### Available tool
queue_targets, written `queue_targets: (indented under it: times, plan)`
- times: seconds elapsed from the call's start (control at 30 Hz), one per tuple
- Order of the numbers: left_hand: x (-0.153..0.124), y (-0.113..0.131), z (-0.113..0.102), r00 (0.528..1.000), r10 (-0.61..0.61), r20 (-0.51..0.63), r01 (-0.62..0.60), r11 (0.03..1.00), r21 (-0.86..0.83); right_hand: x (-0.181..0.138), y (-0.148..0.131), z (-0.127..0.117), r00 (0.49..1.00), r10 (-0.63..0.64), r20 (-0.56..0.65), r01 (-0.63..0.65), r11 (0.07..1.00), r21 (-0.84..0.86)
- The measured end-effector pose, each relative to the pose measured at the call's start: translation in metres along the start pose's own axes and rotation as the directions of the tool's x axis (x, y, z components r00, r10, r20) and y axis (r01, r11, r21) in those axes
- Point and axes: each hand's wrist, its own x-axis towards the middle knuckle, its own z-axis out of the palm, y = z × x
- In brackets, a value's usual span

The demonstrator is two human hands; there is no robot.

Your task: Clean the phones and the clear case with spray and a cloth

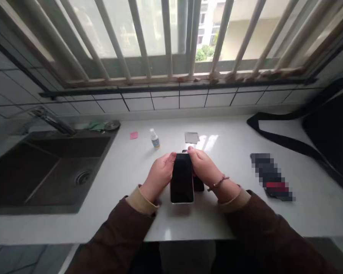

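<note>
Black phone (pixel 182 179) between both grips, left hand (pixel 159 176) and right hand (pixel 205 170) closed on its top edges

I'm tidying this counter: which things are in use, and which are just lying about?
In use: phone, held by left hand and right hand.
Lying about: spray bottle, pink slip, grey sheet, black bag, sink.
</note>
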Motion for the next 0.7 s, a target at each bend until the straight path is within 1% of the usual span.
queue_targets:
  times: [0.1,0.23,0.37,0.43,0.5,0.57,0.63,0.7]
  plan:
    - [-0.002,0.002,0.001,1.0,0.005,-0.004,-0.005,1.0,0.029,-0.004,-0.003,0.001,0.998,0.066,-0.012,-0.065,0.997,0.031]
    - [-0.005,0.003,0.001,1.0,0.013,-0.004,-0.013,1.0,0.012,-0.007,-0.006,0.002,0.988,0.151,0.025,-0.153,0.967,0.203]
    - [-0.006,0.004,0.003,1.0,-0.03,-0.01,0.028,0.987,-0.155,-0.005,-0.004,0.003,0.984,0.163,0.071,-0.177,0.931,0.319]
    - [-0.005,0.004,0.006,0.998,-0.063,-0.026,0.055,0.966,-0.253,-0.004,-0.001,0.004,0.979,0.166,0.118,-0.199,0.901,0.386]
    - [-0.004,0.002,0.007,0.992,-0.097,-0.079,0.065,0.94,-0.335,-0.003,0.0,0.005,0.971,0.167,0.173,-0.229,0.862,0.452]
    - [0.0,-0.001,0.006,0.974,-0.125,-0.188,0.042,0.919,-0.393,-0.004,-0.001,0.006,0.96,0.164,0.227,-0.256,0.844,0.471]
    - [0.004,-0.005,0.004,0.934,-0.145,-0.326,-0.007,0.905,-0.425,-0.005,-0.002,0.008,0.955,0.147,0.256,-0.25,0.866,0.433]
    - [0.008,-0.009,0.002,0.893,-0.163,-0.42,-0.045,0.896,-0.442,-0.007,-0.003,0.008,0.963,0.098,0.25,-0.189,0.91,0.369]
